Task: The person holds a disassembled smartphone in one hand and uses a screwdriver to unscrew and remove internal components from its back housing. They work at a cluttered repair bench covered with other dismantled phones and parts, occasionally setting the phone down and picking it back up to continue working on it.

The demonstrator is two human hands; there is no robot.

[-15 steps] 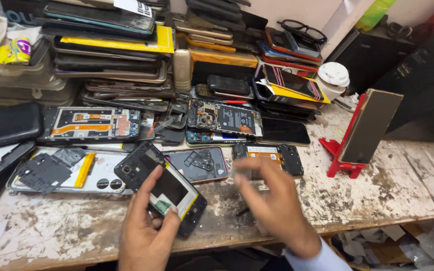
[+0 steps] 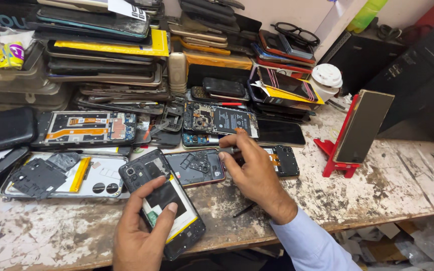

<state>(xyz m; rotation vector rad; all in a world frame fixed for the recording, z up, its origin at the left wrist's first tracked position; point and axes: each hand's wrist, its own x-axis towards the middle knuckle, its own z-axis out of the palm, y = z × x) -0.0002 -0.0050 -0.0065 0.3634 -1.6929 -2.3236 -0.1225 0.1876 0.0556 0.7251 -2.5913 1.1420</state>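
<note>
My left hand (image 2: 144, 226) grips an opened black phone (image 2: 164, 200) with its back removed, showing a black battery and a yellow edge, held over the near part of the worn workbench (image 2: 388, 185). My right hand (image 2: 249, 168) reaches forward over the bench. Its fingers rest on a small tool with a grey handle (image 2: 230, 149), beside a red-framed opened phone (image 2: 197, 167) and a small black phone body (image 2: 284, 160). A thin black stick (image 2: 244, 209) lies under my right wrist.
Tall piles of phones and screens (image 2: 106, 55) fill the back of the bench. Opened phones (image 2: 89, 126) lie in a row at left and middle. A red stand holding a phone (image 2: 357, 133) is at right, a white cup (image 2: 326, 78) and spectacles (image 2: 297, 32) behind.
My right hand has moved forward from the near bench to the tool by the opened phones. My left hand still holds the black phone, now resting lower and tilted.
</note>
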